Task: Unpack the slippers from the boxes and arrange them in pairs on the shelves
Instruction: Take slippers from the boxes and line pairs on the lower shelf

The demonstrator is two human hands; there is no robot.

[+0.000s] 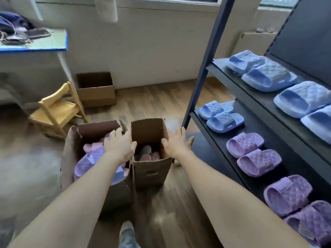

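Two open cardboard boxes stand on the floor. The narrow box [152,173] holds dark pink slippers [149,154] at its bottom. Purple and pink slippers [88,162] fill the wider box [71,147] to its left. My left hand [120,144] reaches over the narrow box's left wall, fingers relaxed. At that box's right wall is my right hand [176,143], fingers spread, empty. On the dark shelf unit [219,138] at the right, blue slippers [221,116] and purple slippers [253,153] sit in pairs.
A third, open cardboard box [96,90] stands by the wall. A small yellow wooden chair [57,111] is at the left, near a blue-edged table [35,45] with clutter. My foot [127,235] is on the wooden floor below the boxes.
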